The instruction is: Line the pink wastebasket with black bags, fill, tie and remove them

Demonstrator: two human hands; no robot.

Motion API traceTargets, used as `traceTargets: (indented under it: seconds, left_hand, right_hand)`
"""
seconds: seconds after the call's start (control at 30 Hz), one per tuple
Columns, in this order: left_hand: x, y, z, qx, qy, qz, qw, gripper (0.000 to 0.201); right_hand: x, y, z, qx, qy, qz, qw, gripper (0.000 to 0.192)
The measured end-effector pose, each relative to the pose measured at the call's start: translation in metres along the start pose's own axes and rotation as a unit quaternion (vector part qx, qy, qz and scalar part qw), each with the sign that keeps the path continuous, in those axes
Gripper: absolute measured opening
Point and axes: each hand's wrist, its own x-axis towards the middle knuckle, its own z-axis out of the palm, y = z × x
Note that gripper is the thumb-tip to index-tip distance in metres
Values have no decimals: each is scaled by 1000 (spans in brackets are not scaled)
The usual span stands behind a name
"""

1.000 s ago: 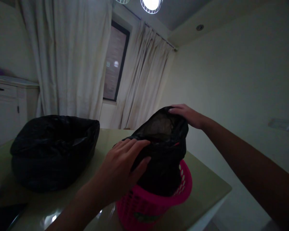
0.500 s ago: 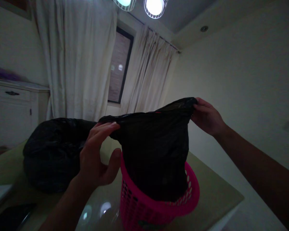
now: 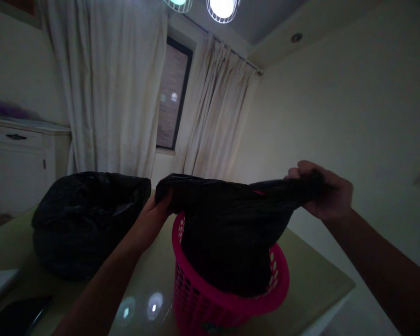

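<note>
A pink perforated basket (image 3: 203,298) stands on the table with a black plastic bag (image 3: 227,224) inside it. The bag's mouth is stretched wide above the basket rim. My left hand (image 3: 150,221) grips the left edge of the bag. On the other side, my right hand (image 3: 324,191) is closed around the bunched right edge, pulled out past the basket. The room is dim.
A second basket covered in a black bag (image 3: 87,219) sits to the left on the pale glossy table (image 3: 311,275). A dark phone (image 3: 17,315) lies at the near left. White curtains (image 3: 119,88), a window and a white cabinet (image 3: 17,163) stand behind.
Both hands moved apart and lower, stretching the bag's mouth wider across the pink basket. My right hand has bunched the right edge in its fist.
</note>
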Motion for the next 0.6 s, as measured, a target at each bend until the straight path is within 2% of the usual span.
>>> traceTargets:
  seconds: [0.07, 0.13, 0.23, 0.3, 0.37, 0.47, 0.53, 0.6]
  left_hand:
    - [-2, 8, 0, -118, -7, 23, 993, 57]
    - [-5, 17, -1, -199, -9, 80, 977, 50]
    - [-12, 30, -3, -265, 30, 131, 955, 46]
    - [-17, 37, -5, -303, 47, 135, 942, 47]
    - [-22, 43, -6, -328, 47, 135, 934, 48]
    - [-27, 50, -10, -311, 46, 149, 937, 43]
    - [-28, 53, -10, -283, 60, 167, 943, 36]
    - [-30, 57, -8, -257, 73, 171, 948, 29]
  right_hand:
    - [-2, 9, 2, -11, -75, 36, 996, 31]
    - [-4, 20, 4, -46, -138, 91, 985, 18]
    - [-3, 38, 8, -143, -159, 146, 966, 28]
    - [-1, 50, 8, -197, -118, 162, 960, 35]
    - [3, 59, 6, -224, -47, 176, 957, 39]
    - [10, 63, 0, -225, 40, 175, 958, 43]
    - [12, 55, 2, -215, 66, 133, 965, 45]
    - [8, 39, 17, -222, 79, 26, 971, 41]
